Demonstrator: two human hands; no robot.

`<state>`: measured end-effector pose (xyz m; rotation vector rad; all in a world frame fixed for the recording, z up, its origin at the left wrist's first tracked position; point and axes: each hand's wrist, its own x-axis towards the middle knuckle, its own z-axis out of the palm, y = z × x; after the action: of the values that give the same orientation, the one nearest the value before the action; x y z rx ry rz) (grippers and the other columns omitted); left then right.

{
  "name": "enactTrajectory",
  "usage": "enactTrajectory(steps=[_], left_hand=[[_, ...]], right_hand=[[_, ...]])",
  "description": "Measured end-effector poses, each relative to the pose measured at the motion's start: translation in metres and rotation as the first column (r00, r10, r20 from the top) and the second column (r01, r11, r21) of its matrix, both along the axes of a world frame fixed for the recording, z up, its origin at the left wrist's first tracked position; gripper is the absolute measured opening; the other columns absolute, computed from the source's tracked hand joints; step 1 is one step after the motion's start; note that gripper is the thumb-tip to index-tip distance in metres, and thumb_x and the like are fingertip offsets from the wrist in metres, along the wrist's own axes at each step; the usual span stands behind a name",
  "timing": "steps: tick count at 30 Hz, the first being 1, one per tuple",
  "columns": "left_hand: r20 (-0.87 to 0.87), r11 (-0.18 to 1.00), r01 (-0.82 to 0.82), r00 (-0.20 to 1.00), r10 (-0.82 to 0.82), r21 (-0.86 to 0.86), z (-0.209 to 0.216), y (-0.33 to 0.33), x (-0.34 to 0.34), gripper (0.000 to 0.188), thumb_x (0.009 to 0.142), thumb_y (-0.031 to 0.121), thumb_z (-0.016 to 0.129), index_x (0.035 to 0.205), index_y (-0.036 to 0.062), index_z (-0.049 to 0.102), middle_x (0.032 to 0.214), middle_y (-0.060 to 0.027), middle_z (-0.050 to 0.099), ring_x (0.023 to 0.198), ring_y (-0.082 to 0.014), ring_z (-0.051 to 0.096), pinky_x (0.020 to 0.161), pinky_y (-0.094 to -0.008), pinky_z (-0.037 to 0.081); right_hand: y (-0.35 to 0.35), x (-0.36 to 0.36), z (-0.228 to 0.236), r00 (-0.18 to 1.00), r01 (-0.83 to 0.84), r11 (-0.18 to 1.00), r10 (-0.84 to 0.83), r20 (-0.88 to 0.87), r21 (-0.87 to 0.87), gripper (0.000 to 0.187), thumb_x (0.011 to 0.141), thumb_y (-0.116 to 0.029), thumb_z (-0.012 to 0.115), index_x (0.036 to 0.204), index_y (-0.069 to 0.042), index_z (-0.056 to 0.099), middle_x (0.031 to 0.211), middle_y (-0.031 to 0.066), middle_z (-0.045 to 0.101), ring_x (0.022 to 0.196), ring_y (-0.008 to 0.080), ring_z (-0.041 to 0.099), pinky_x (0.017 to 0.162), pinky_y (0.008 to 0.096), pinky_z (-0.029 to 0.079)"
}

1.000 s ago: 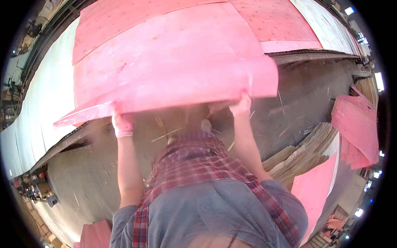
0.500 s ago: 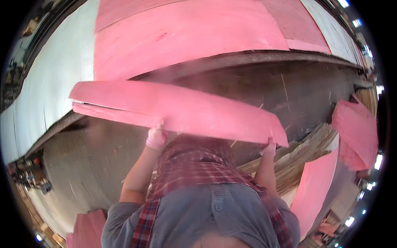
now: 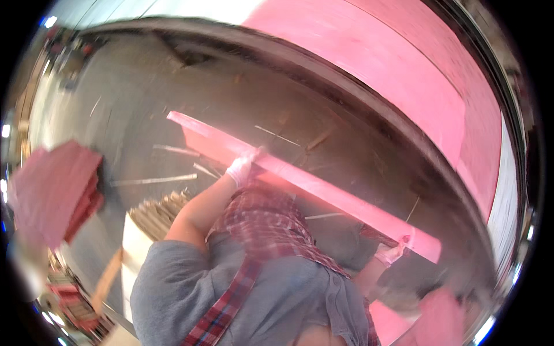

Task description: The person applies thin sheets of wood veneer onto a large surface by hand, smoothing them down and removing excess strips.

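A long, thin pink veneer sheet (image 3: 323,189) is held in front of my waist, its narrow edge toward me, sloping from upper left to lower right. My left hand (image 3: 243,165), in a pale pink-stained glove, grips its near edge left of the middle. Close to the right end, my right hand (image 3: 393,251) is closed on the same edge, gloved too. The sheet hangs free over the floor, apart from the large table. Its underside is mostly hidden, and my fingertips are partly blurred.
Pink and white sheets (image 3: 381,63) cover a large table with a dark edge across the far side and right. A pink sheet pile (image 3: 55,190) stands at left, beside a stack of brown-edged veneer (image 3: 158,214). Wood strips (image 3: 153,180) lie on the grey floor (image 3: 133,104).
My body has turned, so the table has swung toward the right of view. The sheet stays in both hands, now seen nearly edge-on and tilted more steeply, away from the table.
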<state>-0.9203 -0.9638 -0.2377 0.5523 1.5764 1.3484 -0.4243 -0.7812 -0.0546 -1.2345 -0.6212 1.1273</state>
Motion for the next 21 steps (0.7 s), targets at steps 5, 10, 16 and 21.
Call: enactTrajectory(steps=[5,10,16,21], left_hand=[[0.431,0.794,-0.475,0.668,0.606,-0.381,0.131,-0.040,-0.041,0.077,0.075,0.063,0.049,0.119,0.0008,0.041,0.108,-0.0201,0.054,0.093,-0.0333,0.057,0.078,-0.0418,0.050],[0.796,0.890,-0.356,0.430,0.427,-0.285,0.141,-0.155,-0.071,0.107,0.066,0.081,0.032,0.123,-0.0092,0.035,0.121,-0.0225,0.046,0.109,-0.0345,0.047,0.092,-0.0438,0.038],[0.794,0.640,-0.753,0.294,0.533,-0.151,0.122,-0.240,-0.075,0.096,0.066,0.073,0.048,0.125,-0.0020,0.036,0.121,-0.0189,0.045,0.111,-0.0294,0.044,0.093,-0.0427,0.038],[0.881,0.188,-0.979,0.161,0.446,0.084,0.154,-0.291,-0.136,0.076,0.074,0.059,0.053,0.125,0.0044,0.039,0.121,-0.0127,0.045,0.113,-0.0219,0.042,0.094,-0.0369,0.036]], right_hand=[[0.068,-0.160,0.078,0.885,-0.392,0.818,0.211,0.414,0.421,0.048,0.078,-0.025,0.059,0.120,-0.005,0.045,0.118,0.0141,0.047,0.105,0.0280,0.048,0.090,0.0408,0.040],[0.092,-0.344,0.121,0.703,-0.690,-0.176,-0.393,0.593,0.702,0.036,0.085,-0.008,0.052,0.118,0.001,0.042,0.120,0.0145,0.048,0.104,0.0277,0.052,0.088,0.0355,0.046],[-0.071,-0.619,0.176,0.759,-0.621,-0.444,-0.136,0.636,0.646,0.035,0.090,-0.021,0.041,0.119,-0.002,0.041,0.113,0.0079,0.054,0.098,0.0246,0.055,0.084,0.0310,0.044],[-0.253,-0.746,0.195,0.000,-0.805,-0.356,0.800,0.601,0.474,0.038,0.089,-0.026,0.040,0.113,0.000,0.052,0.109,0.0149,0.055,0.089,0.0204,0.055,0.071,0.0312,0.046]])
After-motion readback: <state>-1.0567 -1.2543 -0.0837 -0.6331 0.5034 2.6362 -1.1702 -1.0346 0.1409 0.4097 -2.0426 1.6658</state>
